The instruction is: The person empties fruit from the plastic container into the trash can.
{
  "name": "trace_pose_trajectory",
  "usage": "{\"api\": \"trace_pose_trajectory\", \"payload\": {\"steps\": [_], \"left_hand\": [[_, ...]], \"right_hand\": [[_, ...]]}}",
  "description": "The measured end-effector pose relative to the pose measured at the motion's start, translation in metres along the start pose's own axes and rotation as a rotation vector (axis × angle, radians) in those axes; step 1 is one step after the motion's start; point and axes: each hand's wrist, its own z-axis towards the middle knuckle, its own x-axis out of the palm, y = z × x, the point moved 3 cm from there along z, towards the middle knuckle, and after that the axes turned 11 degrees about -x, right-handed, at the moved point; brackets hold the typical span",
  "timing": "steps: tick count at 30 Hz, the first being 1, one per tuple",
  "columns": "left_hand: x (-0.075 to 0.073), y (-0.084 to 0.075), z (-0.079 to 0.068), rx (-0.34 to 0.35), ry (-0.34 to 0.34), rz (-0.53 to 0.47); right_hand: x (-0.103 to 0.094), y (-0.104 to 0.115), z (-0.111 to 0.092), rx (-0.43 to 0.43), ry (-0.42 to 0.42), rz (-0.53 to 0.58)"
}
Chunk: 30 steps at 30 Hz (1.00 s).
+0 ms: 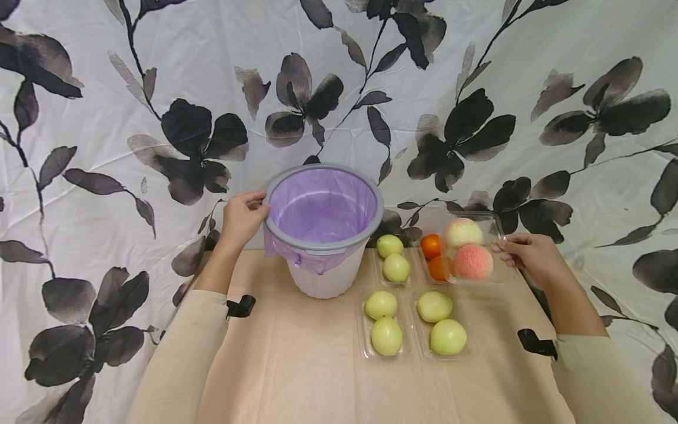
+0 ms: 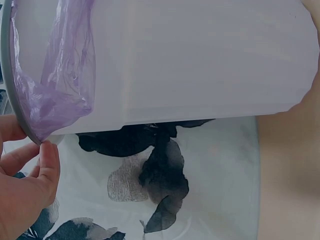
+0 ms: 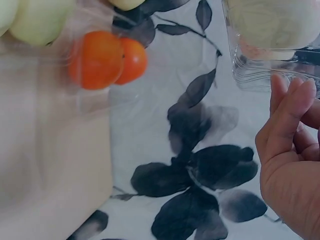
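A white bin [image 1: 324, 282] with a grey rim stands at the back of the table, lined with a purple plastic bag [image 1: 323, 206]. At its left side my left hand [image 1: 243, 219] pinches the rim and the bag folded over it; the left wrist view shows thumb and fingertips at the edge. My right hand [image 1: 535, 256] grips the edge of a clear plastic container [image 1: 497, 277] raised over the right side of the table. Inside it lie two peaches, one pale yellow [image 1: 463, 232] and one pink [image 1: 474, 261]. In the right wrist view the fingertips meet the container's side.
Clear containers with pairs of pale green fruits [image 1: 386, 335] sit right of the bin and toward the front. Two orange fruits [image 3: 97, 60] in another container lie partly behind the held one. The table [image 1: 296, 365] borders a floral cloth [image 1: 212, 70] at the back.
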Motion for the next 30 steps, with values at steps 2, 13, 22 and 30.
{"api": "trace_pose_trajectory", "payload": {"steps": [2,13,22,30], "left_hand": [[0.0,0.0,0.0,-0.002,-0.002,-0.008],[-0.001,-0.001,-0.003,-0.003,-0.018,0.023],[-0.003,-0.001,-0.003,-0.01,-0.018,0.024],[-0.001,-0.002,-0.003,-0.015,-0.012,0.03]], "right_hand": [[0.005,0.008,0.002,-0.001,0.004,0.013],[0.03,0.048,0.024,-0.026,0.018,-0.012],[0.054,0.098,0.043,-0.078,0.044,-0.024],[0.071,0.126,0.06,-0.096,0.021,-0.046]]}}
